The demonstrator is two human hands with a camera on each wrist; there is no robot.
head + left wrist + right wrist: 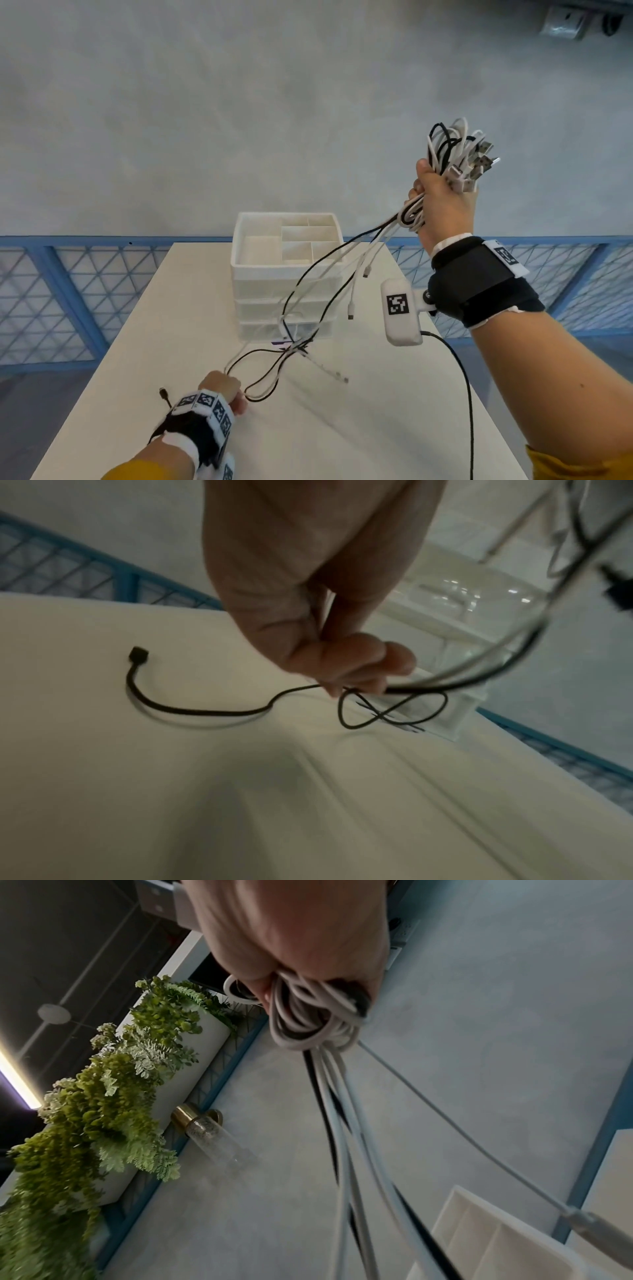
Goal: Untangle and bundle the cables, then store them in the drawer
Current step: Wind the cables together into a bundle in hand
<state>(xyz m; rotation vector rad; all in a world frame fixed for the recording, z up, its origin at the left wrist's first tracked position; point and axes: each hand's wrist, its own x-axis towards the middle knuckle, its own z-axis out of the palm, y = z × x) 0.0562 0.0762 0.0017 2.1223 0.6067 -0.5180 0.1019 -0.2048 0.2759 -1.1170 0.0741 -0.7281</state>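
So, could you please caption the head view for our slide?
Right hand lifts a cable bunch; left hand pinches trailing strands beside the drawer unit.

Two hands (224, 385), one drawer unit (286, 274), one table (342, 428)

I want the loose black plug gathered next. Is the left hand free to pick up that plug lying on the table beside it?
Probably not yet. The left hand already pinches a black cable, so its grip is taken. The black plug lies bare on the table close by, with nothing over it.
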